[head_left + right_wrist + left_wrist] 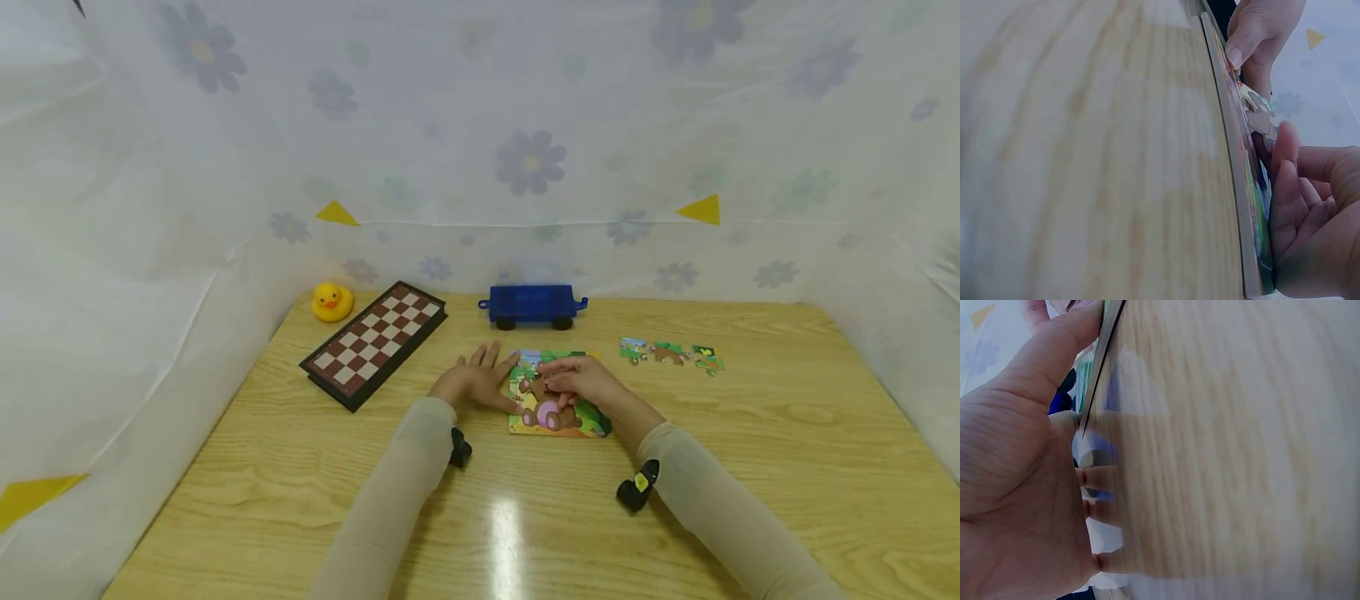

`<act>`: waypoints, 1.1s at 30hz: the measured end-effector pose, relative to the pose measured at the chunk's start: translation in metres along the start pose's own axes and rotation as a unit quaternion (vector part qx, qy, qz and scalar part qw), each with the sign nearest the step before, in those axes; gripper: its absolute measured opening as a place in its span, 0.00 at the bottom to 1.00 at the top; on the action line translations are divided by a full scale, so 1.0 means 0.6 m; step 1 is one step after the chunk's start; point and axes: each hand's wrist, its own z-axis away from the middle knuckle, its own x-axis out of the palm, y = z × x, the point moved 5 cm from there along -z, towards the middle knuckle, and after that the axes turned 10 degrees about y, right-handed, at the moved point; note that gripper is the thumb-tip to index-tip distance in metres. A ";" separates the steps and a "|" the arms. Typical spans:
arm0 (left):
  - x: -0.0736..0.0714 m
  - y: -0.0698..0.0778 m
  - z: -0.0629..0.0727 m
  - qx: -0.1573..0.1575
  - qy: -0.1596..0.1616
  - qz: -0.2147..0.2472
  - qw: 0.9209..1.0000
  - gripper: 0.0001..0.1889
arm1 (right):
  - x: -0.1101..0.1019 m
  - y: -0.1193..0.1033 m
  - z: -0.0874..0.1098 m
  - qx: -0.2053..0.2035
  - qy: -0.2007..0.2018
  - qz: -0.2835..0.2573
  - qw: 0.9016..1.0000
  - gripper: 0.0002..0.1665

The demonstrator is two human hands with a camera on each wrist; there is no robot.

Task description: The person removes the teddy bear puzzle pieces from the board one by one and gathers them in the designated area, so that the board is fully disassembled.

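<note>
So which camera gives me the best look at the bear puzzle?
The head view: it shows the bear puzzle's picture from above, though the left hand and right hand partly cover it. The right wrist view shows it nearly edge-on, its picture squeezed thin; the left wrist view shows only a narrow strip along its edge.

Puzzle (550,415) on table (300,500) before a wagon (530,302), chessboard (375,343) and duck (332,302) at left, loose pieces (667,352) at right.
</note>
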 end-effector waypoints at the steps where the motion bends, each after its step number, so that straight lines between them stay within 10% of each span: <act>1: 0.000 0.000 0.000 0.000 -0.001 0.000 1.000 0.54 | 0.000 0.001 0.000 0.003 0.001 -0.001 1.000 0.23; 33: -0.003 0.004 -0.001 -0.005 -0.007 -0.013 1.000 0.54 | -0.004 0.005 -0.016 0.043 0.007 -0.001 0.999 0.23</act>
